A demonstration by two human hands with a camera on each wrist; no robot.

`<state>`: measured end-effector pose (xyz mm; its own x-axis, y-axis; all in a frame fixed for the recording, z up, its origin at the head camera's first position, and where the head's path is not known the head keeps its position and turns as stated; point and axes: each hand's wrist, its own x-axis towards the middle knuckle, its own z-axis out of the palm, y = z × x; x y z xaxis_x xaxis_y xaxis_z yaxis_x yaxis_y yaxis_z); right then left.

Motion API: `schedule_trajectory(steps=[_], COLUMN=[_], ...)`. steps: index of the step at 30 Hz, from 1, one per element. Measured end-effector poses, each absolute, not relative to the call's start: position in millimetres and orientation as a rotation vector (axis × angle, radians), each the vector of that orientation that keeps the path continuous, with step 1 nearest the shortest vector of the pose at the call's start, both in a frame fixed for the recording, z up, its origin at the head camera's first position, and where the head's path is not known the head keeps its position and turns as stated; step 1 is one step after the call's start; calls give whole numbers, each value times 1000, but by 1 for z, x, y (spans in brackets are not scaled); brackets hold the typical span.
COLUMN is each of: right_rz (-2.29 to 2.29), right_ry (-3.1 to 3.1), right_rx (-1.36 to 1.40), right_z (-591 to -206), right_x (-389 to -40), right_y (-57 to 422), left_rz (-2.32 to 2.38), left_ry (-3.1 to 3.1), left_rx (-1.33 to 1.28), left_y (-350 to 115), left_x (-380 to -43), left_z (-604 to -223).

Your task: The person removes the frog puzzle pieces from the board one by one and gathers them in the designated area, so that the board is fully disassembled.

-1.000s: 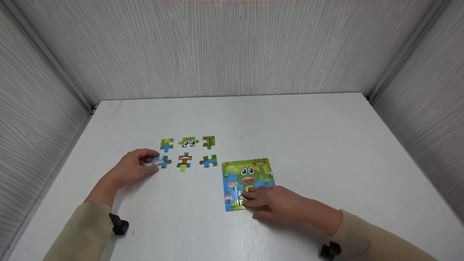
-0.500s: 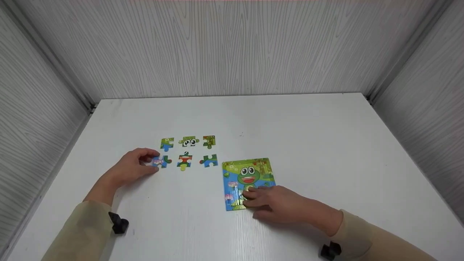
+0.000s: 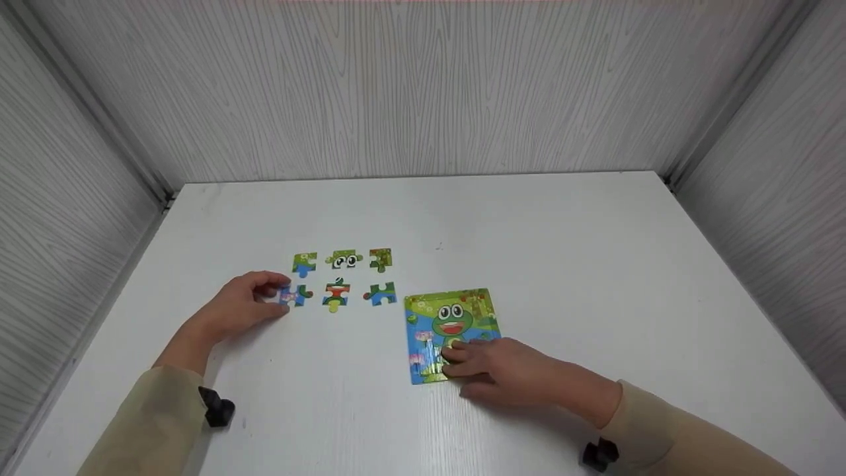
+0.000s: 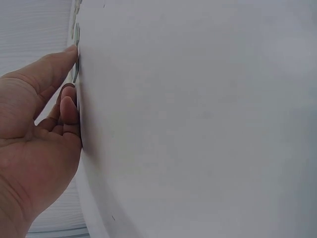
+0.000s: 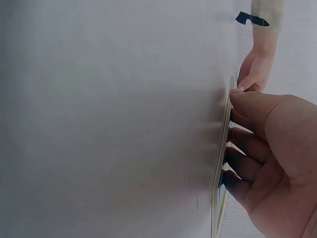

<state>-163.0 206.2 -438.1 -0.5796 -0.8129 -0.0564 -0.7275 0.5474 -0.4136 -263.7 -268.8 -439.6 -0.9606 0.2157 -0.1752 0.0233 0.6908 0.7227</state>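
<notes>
Six puzzle pieces (image 3: 336, 291) lie flat and apart on the white table (image 3: 562, 264), in two rows of three. At the left end of the near row is the flowered piece (image 3: 295, 296), and the person's left hand (image 3: 234, 308) has it: thumb and a fingertip are closed on its opposite edges. From the left wrist that piece shows only edge-on, so how firmly it is held I can't say. Next along that row come the red-mouthed piece (image 3: 336, 289) and the blue-and-green piece (image 3: 383, 291). In the far row sit a grassy corner piece (image 3: 304, 262), the piece with two big eyes (image 3: 345, 260) and a leafy corner piece (image 3: 381, 257). Just right of the rows and a little nearer the person, the square frog board (image 3: 456, 314) lies flat, its green frog grinning among pink flowers. On its lower right part rests the right hand (image 3: 512, 371), fingers slightly bent and a little apart, the thumb stretched out beyond the near edge. Both arms wear tan sleeves (image 3: 142, 430), with a black clip (image 3: 216, 408) by each wrist. Pale wood-grain walls (image 3: 423, 86) stand behind the table and on both sides.
</notes>
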Motion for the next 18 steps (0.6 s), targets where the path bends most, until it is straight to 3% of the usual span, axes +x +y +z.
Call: schedule_trajectory(steps=[18], right_rz=[-443], right_ry=[2528], right_rx=[-1181], right_z=[-433], right_x=[-160], right_y=[202], left_rz=[1219], left_ry=[2671], left_rx=[198], left_y=[-259], left_x=[-253], left_z=[-426])
